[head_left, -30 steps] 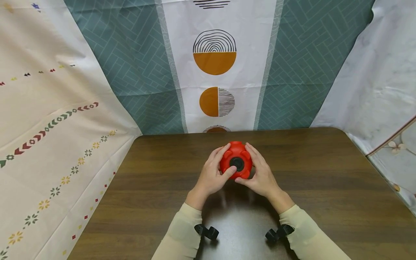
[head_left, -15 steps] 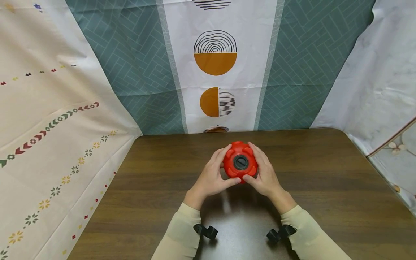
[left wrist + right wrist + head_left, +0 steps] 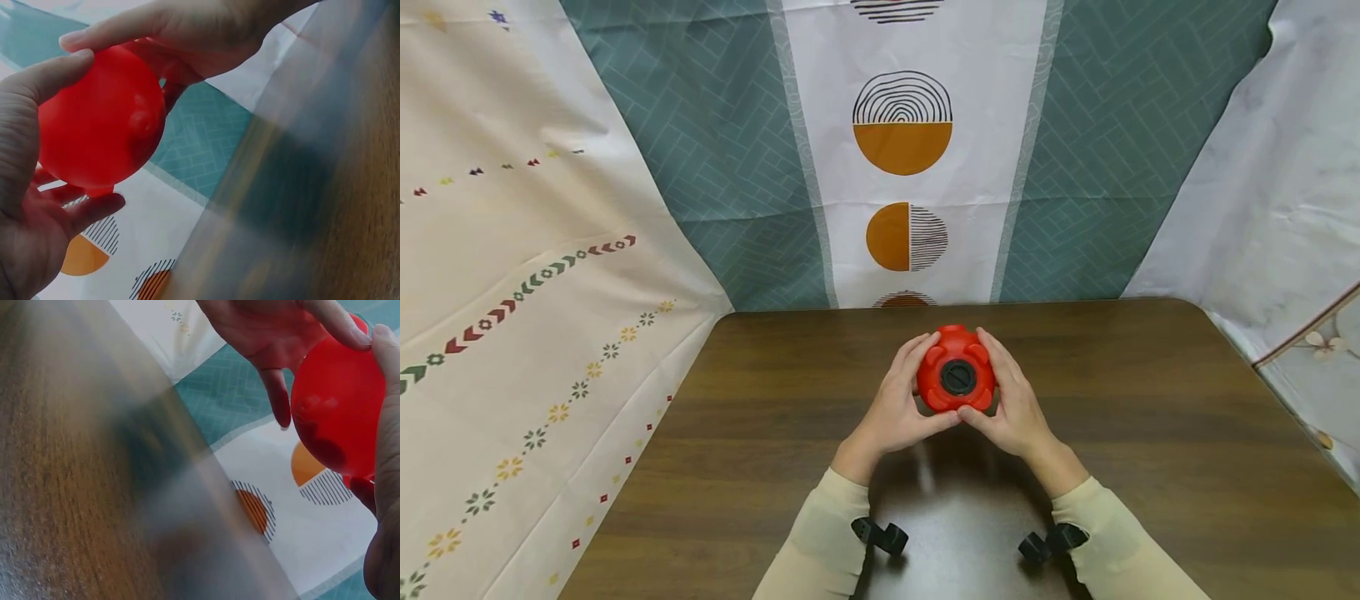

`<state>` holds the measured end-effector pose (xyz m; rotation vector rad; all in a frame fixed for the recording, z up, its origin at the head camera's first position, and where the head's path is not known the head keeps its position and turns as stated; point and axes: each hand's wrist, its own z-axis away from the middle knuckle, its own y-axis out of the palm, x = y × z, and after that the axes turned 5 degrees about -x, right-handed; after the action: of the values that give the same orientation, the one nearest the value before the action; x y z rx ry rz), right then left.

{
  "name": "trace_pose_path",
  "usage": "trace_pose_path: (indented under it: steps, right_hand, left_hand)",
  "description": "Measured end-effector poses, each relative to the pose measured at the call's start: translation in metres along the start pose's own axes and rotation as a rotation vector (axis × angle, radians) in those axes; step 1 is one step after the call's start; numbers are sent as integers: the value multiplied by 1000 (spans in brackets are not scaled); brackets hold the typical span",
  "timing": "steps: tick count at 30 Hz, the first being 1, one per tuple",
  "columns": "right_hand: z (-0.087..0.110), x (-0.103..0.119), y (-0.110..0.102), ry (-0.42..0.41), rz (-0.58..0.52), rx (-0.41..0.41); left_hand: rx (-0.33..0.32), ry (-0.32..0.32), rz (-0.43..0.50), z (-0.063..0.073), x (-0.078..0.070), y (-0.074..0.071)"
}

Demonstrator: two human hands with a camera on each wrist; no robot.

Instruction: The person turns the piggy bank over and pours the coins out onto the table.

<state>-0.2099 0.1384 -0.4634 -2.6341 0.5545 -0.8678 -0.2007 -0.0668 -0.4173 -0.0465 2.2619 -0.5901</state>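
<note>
A red knobbed ball with a round black slotted plug is held between both hands, with the plug facing up toward the head view. My left hand grips its left side, and my right hand grips the right side. The thumbs meet at the ball's near edge, while the fingers wrap its far sides. Smooth red underside shows in the left wrist view, where the ball sits off the wooden table. From the right wrist, the same ball appears between the fingers, its plug hidden.
A brown wooden table lies beneath the hands. Behind it hangs a teal and white patterned cloth; a cream cloth borders the left, and a white cloth the right. Black bands are on both wrists.
My left thumb has slid off the black plug to the ball's near edge. The ball has shifted slightly right and tilted a little; both hands still hold it.
</note>
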Motion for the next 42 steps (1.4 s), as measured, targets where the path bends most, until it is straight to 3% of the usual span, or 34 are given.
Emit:
trace_pose_path:
  steps: [4,11,19,24,36,42]
  right_hand:
    - [1,0,-3,2,1,21]
    - [0,4,-9,-26,-4,55]
    - [-11,20,-21,-90,-63,-43]
    - [-18,27,-23,-137,-105,-61]
    - [-20,36,-22,31,16,20]
    - [-24,39,-22,51,30,37]
  left_hand:
    - [3,-9,14,-1,-7,-1]
    - [13,-31,-2,1,19,4]
    - [32,-27,-23,1,22,3]
    - [25,-11,-26,0,19,3]
    - [13,-22,-64,1,18,6]
    - [9,-36,-62,3,19,6]
